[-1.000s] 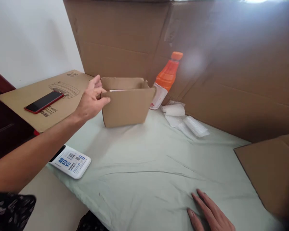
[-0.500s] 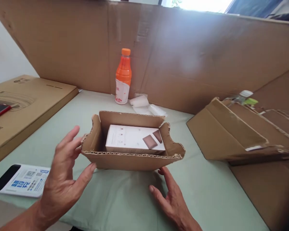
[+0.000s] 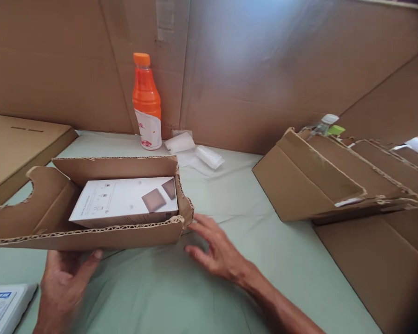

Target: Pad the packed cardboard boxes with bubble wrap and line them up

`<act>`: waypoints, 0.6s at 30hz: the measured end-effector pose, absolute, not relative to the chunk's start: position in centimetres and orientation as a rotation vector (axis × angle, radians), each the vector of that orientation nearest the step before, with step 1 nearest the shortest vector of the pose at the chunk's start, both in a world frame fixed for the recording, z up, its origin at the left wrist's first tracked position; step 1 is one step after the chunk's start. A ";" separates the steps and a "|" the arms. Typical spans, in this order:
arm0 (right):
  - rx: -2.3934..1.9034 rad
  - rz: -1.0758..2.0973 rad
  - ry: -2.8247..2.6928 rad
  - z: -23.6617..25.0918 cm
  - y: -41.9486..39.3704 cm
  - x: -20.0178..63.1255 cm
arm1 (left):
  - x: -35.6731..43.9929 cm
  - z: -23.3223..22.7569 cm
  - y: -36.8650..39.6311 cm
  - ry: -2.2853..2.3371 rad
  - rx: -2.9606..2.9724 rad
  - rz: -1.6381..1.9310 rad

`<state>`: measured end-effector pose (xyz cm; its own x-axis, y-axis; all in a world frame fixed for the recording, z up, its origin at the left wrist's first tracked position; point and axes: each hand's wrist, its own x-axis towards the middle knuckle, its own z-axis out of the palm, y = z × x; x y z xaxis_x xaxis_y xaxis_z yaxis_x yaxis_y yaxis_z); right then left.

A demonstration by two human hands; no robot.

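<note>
Shifted leftward since earlier frame: open brown corrugated cardboard box (image 3: 90, 232), white carton (image 3: 125, 202) unremoved inside; left hand (image 3: 64, 287) spread beneath front wall, right hand (image 3: 214, 250) spread beside corner.

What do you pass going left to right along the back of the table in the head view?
Flat cardboard box → orange bottle → white rolled packets → collapsed cardboard carton.

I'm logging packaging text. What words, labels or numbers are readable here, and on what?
Nothing can be read.
White box in the carton: small icons and fine print, too small.
Orange bottle: red label print, blurred.
White pack by the left hand: blue print, blurred and cut off.
</note>
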<state>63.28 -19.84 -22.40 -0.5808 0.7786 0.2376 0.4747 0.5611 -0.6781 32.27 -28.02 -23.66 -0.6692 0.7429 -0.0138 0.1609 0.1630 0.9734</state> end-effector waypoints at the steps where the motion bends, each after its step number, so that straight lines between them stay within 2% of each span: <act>1: -1.065 0.709 -2.213 -22.0 -18.1 64.2 | 32.5 -23.6 -28.0 1.945 0.840 1.521; 7: -1.589 0.502 -1.675 -21.8 -4.3 68.9 | 33.3 -24.0 -28.1 1.963 0.747 1.489; 11: -1.605 0.520 -1.485 -23.2 2.5 68.1 | 33.3 -24.4 -28.4 2.000 0.720 1.446; 15: -1.500 0.494 -1.501 -22.1 2.8 66.5 | 32.9 -24.8 -28.4 2.042 0.746 1.424; 18: -1.359 0.278 -1.497 -18.8 -0.8 67.3 | 32.7 -25.0 -28.3 1.992 0.809 1.467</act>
